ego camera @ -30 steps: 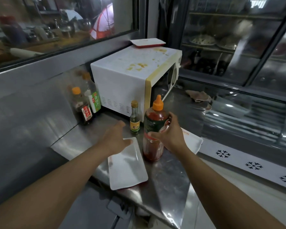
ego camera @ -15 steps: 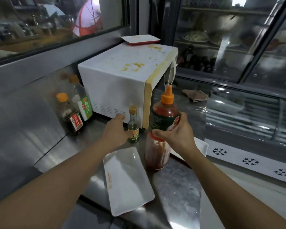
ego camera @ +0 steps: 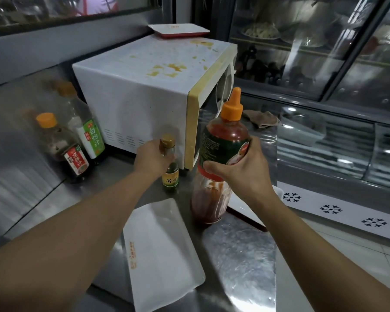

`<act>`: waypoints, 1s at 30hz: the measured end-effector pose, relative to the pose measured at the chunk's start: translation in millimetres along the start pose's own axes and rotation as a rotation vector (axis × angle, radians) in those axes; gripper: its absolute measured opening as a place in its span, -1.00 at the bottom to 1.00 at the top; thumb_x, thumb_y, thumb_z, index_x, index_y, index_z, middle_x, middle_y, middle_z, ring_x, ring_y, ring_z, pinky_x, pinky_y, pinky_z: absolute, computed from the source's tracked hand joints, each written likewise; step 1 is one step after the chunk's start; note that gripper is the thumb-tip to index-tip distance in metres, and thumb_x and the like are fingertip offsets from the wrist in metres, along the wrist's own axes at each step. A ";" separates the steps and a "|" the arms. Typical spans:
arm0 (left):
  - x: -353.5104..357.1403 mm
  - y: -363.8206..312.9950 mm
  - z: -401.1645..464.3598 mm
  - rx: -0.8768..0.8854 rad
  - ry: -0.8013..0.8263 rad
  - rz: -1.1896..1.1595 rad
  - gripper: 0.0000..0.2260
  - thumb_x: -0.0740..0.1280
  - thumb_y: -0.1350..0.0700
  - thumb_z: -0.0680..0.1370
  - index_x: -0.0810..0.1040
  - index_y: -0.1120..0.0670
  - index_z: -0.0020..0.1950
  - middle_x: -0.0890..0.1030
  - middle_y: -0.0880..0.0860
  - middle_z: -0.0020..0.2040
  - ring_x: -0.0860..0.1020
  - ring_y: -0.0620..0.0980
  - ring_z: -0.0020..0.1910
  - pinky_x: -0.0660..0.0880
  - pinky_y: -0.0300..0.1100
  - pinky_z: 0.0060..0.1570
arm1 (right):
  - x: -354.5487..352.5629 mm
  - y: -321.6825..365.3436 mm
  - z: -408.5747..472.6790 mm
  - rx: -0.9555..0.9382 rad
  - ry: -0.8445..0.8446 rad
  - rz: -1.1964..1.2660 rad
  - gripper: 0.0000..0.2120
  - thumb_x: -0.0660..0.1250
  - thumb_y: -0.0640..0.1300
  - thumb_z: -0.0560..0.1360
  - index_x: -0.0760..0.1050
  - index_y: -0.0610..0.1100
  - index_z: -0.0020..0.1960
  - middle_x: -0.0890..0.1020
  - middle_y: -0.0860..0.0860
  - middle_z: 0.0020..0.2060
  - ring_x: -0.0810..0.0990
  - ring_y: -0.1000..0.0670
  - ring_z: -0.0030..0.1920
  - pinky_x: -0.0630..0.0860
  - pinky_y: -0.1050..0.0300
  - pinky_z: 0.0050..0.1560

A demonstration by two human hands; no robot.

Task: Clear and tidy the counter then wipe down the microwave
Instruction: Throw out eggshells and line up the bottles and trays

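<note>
The microwave (ego camera: 144, 91) sits at the back of the steel counter (ego camera: 239, 251), white, its top smeared with orange-yellow stains, and a red-edged white tray (ego camera: 178, 30) rests on its far corner. Next in size we see a white rectangular plate (ego camera: 162, 251) lying flat on the counter's near edge, between our forearms. Our right hand (ego camera: 241, 167) wraps round the middle of the big red sauce bottle (ego camera: 221, 158), which has an orange nozzle cap and stands upright just beside the microwave's front corner. Left of the microwave stand a green-labelled bottle (ego camera: 83, 124) and a dark soy bottle (ego camera: 61, 145), touching or nearly so. A crumpled brown cloth (ego camera: 261, 118) lies behind the sauce bottle. Our left hand (ego camera: 151, 158) grips the neck of the small green bottle (ego camera: 170, 167), which stands against the microwave's side.
</note>
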State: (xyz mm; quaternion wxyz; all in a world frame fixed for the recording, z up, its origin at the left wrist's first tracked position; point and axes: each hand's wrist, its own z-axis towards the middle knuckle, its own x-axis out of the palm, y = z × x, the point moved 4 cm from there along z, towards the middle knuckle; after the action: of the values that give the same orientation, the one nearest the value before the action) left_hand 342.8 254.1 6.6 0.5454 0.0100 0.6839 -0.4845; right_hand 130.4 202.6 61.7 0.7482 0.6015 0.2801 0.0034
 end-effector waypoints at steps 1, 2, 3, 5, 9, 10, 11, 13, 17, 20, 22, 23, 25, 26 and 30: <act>0.4 0.0 0.8 0.003 -0.010 0.000 -0.78 0.41 0.01 0.47 0.57 0.10 0.04 0.63 0.12 0.00 0.51 0.04 -0.07 0.40 -0.14 -0.12 | -0.4 -0.1 0.2 -0.002 0.001 0.000 -0.22 0.62 -0.03 0.16 0.26 0.00 0.23 0.45 0.19 -0.05 0.46 0.26 -0.10 0.38 0.38 -0.15; 0.2 0.7 1.5 0.003 -0.013 -0.006 -0.79 0.41 0.02 0.47 0.58 0.10 0.02 0.63 0.12 -0.02 0.51 0.03 -0.10 0.42 -0.13 -0.12 | -0.7 0.2 0.2 -0.005 0.001 -0.002 -0.22 0.62 -0.03 0.16 0.26 -0.01 0.24 0.45 0.18 -0.05 0.45 0.26 -0.11 0.37 0.39 -0.16; -0.8 1.3 1.3 0.003 -0.012 -0.014 -0.79 0.42 0.02 0.47 0.58 0.10 0.02 0.64 0.12 -0.03 0.53 0.04 -0.09 0.46 -0.10 -0.11 | -1.6 1.1 0.0 -0.009 0.000 -0.003 -0.22 0.62 -0.03 0.16 0.26 -0.01 0.24 0.45 0.17 -0.03 0.45 0.25 -0.11 0.37 0.39 -0.16; -5.6 2.1 -0.6 0.016 -0.014 -0.020 -0.78 0.44 0.02 0.45 0.59 0.09 0.03 0.64 0.11 -0.04 0.56 0.08 -0.06 0.51 -0.05 -0.06 | -3.2 5.6 -0.7 -0.023 -0.003 -0.007 -0.22 0.62 -0.03 0.16 0.26 0.00 0.24 0.46 0.14 0.00 0.47 0.20 -0.07 0.38 0.35 -0.12; -33.5 -1.0 -8.1 0.037 -0.060 -0.065 -0.80 0.45 0.00 0.44 0.57 0.09 -0.08 0.63 0.11 -0.09 0.57 0.12 -0.06 0.50 -0.05 -0.09 | -4.2 24.1 -2.6 -0.042 0.011 0.003 -0.21 0.62 -0.05 0.17 0.24 0.00 0.25 0.46 0.13 0.02 0.46 0.18 -0.06 0.40 0.31 -0.09; -43.2 -1.9 -10.0 0.045 -0.068 -0.080 -0.80 0.45 0.00 0.44 0.56 0.09 -0.09 0.63 0.12 -0.09 0.57 0.12 -0.06 0.50 -0.04 -0.08 | -3.7 31.3 -3.6 -0.054 0.015 0.000 -0.23 0.61 -0.04 0.16 0.24 0.02 0.22 0.46 0.14 0.01 0.47 0.20 -0.08 0.39 0.34 -0.12; -54.2 -2.9 -12.8 0.050 -0.076 -0.091 -0.81 0.45 0.00 0.44 0.56 0.09 -0.09 0.63 0.13 -0.08 0.57 0.13 -0.06 0.51 -0.02 -0.06 | -2.6 38.9 -4.7 -0.064 0.020 -0.003 -0.24 0.62 -0.04 0.16 0.23 0.04 0.19 0.46 0.14 0.00 0.47 0.22 -0.09 0.39 0.35 -0.14; -78.0 -1.6 -19.6 0.052 -0.097 -0.092 -0.84 0.44 0.02 0.45 0.52 0.07 -0.14 0.62 0.12 -0.10 0.55 0.13 -0.07 0.50 -0.02 -0.07 | 1.2 55.0 -7.3 -0.075 0.032 -0.007 -0.23 0.62 -0.03 0.14 0.23 0.04 0.19 0.49 0.11 0.03 0.51 0.17 -0.04 0.47 0.25 -0.06; -126.4 11.1 -35.5 0.042 -0.155 -0.137 -0.83 0.43 0.06 0.46 0.46 0.05 -0.22 0.60 0.12 -0.15 0.55 0.14 -0.10 0.51 -0.01 -0.08 | 16.1 90.1 -15.6 -0.099 0.059 0.007 -0.21 0.62 -0.03 0.13 0.26 -0.02 0.22 0.49 0.09 0.02 0.52 0.08 0.00 0.52 0.09 0.02; -159.8 28.5 -48.5 -0.019 -0.208 -0.115 -0.79 0.42 0.05 0.47 0.43 0.03 -0.27 0.54 0.05 -0.26 0.53 0.12 -0.15 0.51 -0.01 -0.11 | 35.2 113.6 -23.7 -0.132 0.115 0.033 -0.21 0.62 -0.06 0.16 0.25 -0.02 0.25 0.49 0.08 0.03 0.52 0.05 0.02 0.52 0.06 0.03; -173.5 39.7 -53.4 -0.044 -0.226 -0.140 -0.78 0.43 0.07 0.46 0.41 0.05 -0.28 0.51 0.04 -0.26 0.52 0.11 -0.14 0.47 -0.05 -0.14 | 46.1 122.3 -25.3 -0.143 0.133 0.045 -0.19 0.61 -0.06 0.17 0.25 -0.04 0.29 0.50 0.06 0.08 0.53 0.03 0.06 0.53 0.04 0.06; -181.9 48.0 -56.3 -0.063 -0.239 -0.123 -0.80 0.43 0.08 0.46 0.44 0.10 -0.24 0.53 0.07 -0.23 0.52 0.10 -0.14 0.43 -0.09 -0.17 | 53.4 127.9 -26.3 -0.150 0.142 0.048 -0.19 0.61 -0.05 0.17 0.25 -0.05 0.28 0.50 0.04 0.10 0.53 0.03 0.06 0.54 0.06 0.05; -195.5 63.9 -61.2 -0.112 -0.261 -0.069 -0.80 0.43 0.06 0.46 0.49 0.16 -0.18 0.56 0.11 -0.21 0.53 0.10 -0.15 0.38 -0.12 -0.21 | 66.4 136.3 -27.5 -0.171 0.154 0.047 -0.25 0.61 -0.04 0.18 0.25 -0.02 0.21 0.49 0.07 0.04 0.53 0.04 0.03 0.53 0.14 -0.03; -201.1 72.1 -62.9 -0.141 -0.274 -0.056 -0.80 0.43 0.04 0.45 0.50 0.13 -0.21 0.57 0.11 -0.22 0.55 0.12 -0.14 0.40 -0.12 -0.23 | 72.9 139.8 -27.5 -0.180 0.165 0.045 -0.28 0.61 -0.04 0.19 0.24 -0.01 0.18 0.47 0.12 -0.02 0.52 0.06 0.01 0.51 0.16 -0.06; -212.1 96.5 -68.1 -0.217 -0.322 -0.063 -0.78 0.43 0.10 0.46 0.45 0.08 -0.32 0.51 0.08 -0.29 0.53 0.12 -0.19 0.35 -0.14 -0.24 | 101.6 145.3 -22.8 -0.205 0.216 0.050 -0.25 0.60 -0.03 0.21 0.26 -0.05 0.25 0.44 0.11 0.02 0.49 0.06 0.03 0.48 0.18 -0.02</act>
State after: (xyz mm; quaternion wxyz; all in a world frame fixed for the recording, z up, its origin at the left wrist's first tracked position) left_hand 430.9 460.3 99.6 0.6302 -0.1478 0.6361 -0.4199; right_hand 254.5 298.0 147.8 0.7710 0.5247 0.3418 0.1154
